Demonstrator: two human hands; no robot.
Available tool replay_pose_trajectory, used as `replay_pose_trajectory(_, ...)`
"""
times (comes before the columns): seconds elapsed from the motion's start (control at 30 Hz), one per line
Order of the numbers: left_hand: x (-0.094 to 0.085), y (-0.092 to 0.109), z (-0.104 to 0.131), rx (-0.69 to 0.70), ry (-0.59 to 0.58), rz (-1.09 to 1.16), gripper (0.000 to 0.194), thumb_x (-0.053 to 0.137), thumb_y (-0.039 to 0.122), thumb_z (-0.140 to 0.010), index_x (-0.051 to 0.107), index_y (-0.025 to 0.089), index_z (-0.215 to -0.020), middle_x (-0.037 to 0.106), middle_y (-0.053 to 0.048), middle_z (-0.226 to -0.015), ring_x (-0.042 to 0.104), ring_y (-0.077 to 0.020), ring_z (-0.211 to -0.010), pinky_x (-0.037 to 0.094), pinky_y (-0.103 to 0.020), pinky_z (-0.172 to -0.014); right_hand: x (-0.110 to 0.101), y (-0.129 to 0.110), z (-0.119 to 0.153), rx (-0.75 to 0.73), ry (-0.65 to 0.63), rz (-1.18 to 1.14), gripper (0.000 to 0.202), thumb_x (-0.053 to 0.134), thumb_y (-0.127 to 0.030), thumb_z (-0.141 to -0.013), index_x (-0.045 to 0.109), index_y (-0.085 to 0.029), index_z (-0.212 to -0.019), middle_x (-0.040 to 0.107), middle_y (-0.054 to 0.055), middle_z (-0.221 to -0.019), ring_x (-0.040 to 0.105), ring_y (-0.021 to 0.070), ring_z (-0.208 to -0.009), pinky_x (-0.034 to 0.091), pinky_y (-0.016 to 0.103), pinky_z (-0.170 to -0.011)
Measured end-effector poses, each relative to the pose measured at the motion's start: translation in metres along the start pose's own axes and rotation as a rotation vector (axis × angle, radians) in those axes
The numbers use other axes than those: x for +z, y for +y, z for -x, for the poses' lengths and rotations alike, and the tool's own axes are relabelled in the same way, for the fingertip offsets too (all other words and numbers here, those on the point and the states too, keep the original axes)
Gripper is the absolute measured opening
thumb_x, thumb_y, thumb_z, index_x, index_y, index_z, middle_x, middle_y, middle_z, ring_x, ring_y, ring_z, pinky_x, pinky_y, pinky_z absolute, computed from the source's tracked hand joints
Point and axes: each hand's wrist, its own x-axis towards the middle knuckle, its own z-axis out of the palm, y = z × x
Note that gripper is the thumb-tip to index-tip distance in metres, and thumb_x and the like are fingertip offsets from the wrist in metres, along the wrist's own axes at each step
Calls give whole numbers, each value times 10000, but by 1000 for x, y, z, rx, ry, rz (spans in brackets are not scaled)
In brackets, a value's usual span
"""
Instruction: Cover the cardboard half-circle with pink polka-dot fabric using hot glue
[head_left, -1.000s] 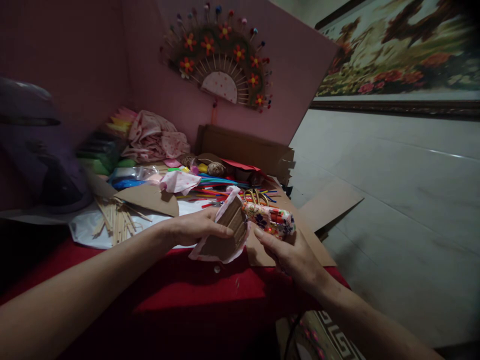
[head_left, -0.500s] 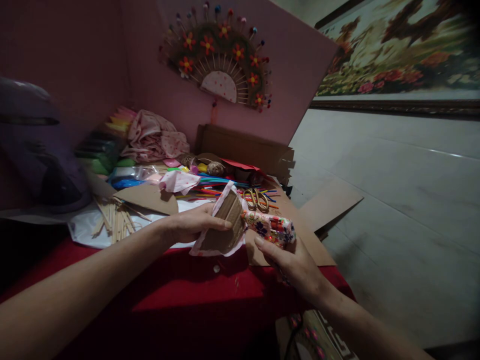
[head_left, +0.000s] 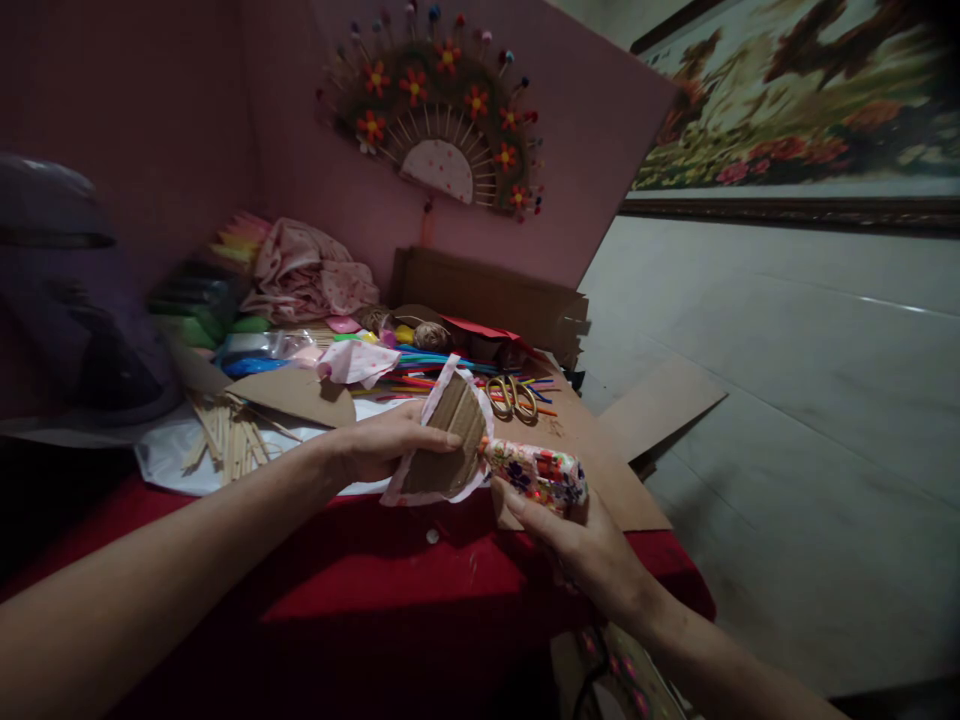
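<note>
My left hand (head_left: 390,440) grips a half-round cardboard piece (head_left: 450,455), its thumb pressed on the brown face. Pink dotted cloth (head_left: 399,488) edges the cardboard and stands out past its rim. In my right hand (head_left: 566,530) is a glue gun (head_left: 536,470) with a flower-patterned covering, my fingers wrapped round its handle. The orange nozzle points left and meets the right edge of the cardboard, or comes very close to it. Both things are held above the front of the red-covered table (head_left: 360,565).
Gold-handled scissors (head_left: 512,398) lie just behind the glue gun. Wooden sticks (head_left: 229,440) and a cut cardboard shape (head_left: 296,397) are at left. Coloured pipe cleaners (head_left: 427,365), twine balls (head_left: 431,336) and crumpled dotted cloth (head_left: 311,270) lie farther back. A decorated fan (head_left: 439,170) hangs behind.
The glue gun has shifted a little left and down along the cardboard's right edge. The cardboard piece has tilted and risen slightly in my left hand.
</note>
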Motion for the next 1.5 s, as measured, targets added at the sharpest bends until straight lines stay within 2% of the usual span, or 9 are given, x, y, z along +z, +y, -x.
replay_pose_trajectory(0.23,-2,-1,-1,-6,-33,23,280,738,177,-672,643,122,-930,697,-63,-839,638,-166,-722,474,-282,-692,1,-13,-4,-68,-5,28,325,636,-433,-810,680,-172,-998,691,68,-896,619,221,-882,498,334,-776)
replay_pose_trajectory(0.5,-4,-4,-1,-8,-38,24,273,740,167,-673,657,133,-931,704,-66,-869,641,-172,-750,479,-298,-731,2,-19,-8,-97,14,72,254,632,-426,-812,649,-178,-763,624,27,-715,580,186,-782,476,303,-715)
replay_pose_trajectory(0.77,-5,-4,0,-8,-25,15,284,747,180,-669,653,128,-932,701,-64,-856,637,-168,-734,477,-291,-712,0,-14,-8,-105,21,78,251,623,-421,-822,644,-185,-740,578,3,-647,507,144,-617,422,269,-595)
replay_pose_trajectory(0.87,-4,-4,-1,-16,-15,16,280,754,181,-660,654,121,-915,700,-65,-844,636,-170,-733,473,-289,-711,1,-16,-8,-106,25,89,261,627,-424,-818,650,-187,-709,591,4,-626,524,150,-607,432,273,-603)
replay_pose_trajectory(1.07,-1,-1,0,-7,-38,32,242,744,175,-672,662,118,-892,695,-57,-794,631,-159,-691,468,-285,-689,4,-16,-4,-107,-10,-1,221,648,-396,-809,697,-201,-901,692,52,-839,631,215,-870,493,335,-803)
replay_pose_trajectory(1.17,0,-1,0,-11,-33,39,248,740,167,-672,662,121,-903,699,-60,-812,635,-159,-700,469,-285,-694,3,-12,-3,-94,-19,-2,299,643,-397,-816,686,-197,-1033,703,72,-948,630,229,-964,495,348,-848)
replay_pose_trajectory(1.27,-1,-1,0,-14,-30,33,248,739,171,-673,662,120,-903,698,-59,-818,635,-158,-700,469,-287,-697,2,-8,-3,-82,-8,-9,335,640,-404,-816,680,-188,-1069,701,87,-1014,630,236,-1001,500,357,-863)
replay_pose_trajectory(1.4,-1,-2,-1,-19,-35,23,235,735,184,-680,661,120,-894,698,-61,-815,635,-161,-698,469,-288,-698,2,-11,-3,-89,-9,-4,319,646,-395,-810,688,-186,-1047,708,76,-950,637,231,-965,504,348,-848)
replay_pose_trajectory(1.5,-2,-4,0,-16,-58,9,240,735,187,-679,661,124,-899,702,-67,-844,640,-171,-723,472,-288,-701,3,-16,-4,-100,2,20,264,645,-406,-806,701,-181,-934,693,51,-804,636,219,-869,506,334,-783)
